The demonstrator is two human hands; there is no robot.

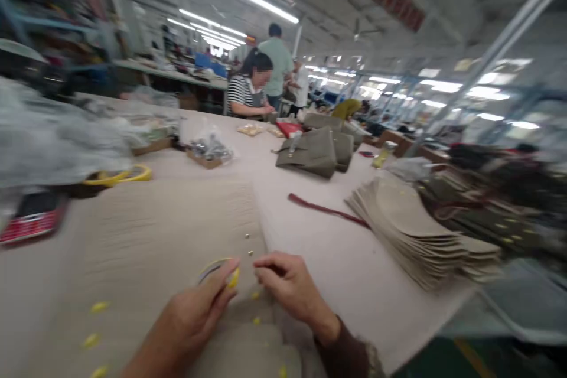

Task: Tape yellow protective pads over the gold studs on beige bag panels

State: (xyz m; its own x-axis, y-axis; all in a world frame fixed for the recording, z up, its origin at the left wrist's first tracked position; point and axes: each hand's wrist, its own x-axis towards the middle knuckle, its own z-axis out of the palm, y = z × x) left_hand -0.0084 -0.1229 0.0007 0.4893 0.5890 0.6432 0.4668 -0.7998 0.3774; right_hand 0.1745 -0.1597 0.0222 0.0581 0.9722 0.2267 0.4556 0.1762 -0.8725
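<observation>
My left hand [195, 313] pinches a small yellow tape roll [219, 270] over a large beige leather panel [168, 230] lying flat on the table. My right hand [287, 286] hovers just right of it, fingers curled toward the roll, with nothing visible in them. Small yellow scraps [98, 307] dot the panel and table near my hands. Tiny metal studs [248, 237] sit on the panel just above my fingers.
A stack of beige cut leather pieces [420, 230] lies to the right, with a dark red strap [325, 209] beside it. Olive bags [314, 153] stand mid-table. Yellow tape rings [119, 176] and a bagged box [208, 150] lie left. A seated person in stripes [248, 91] works at the far end.
</observation>
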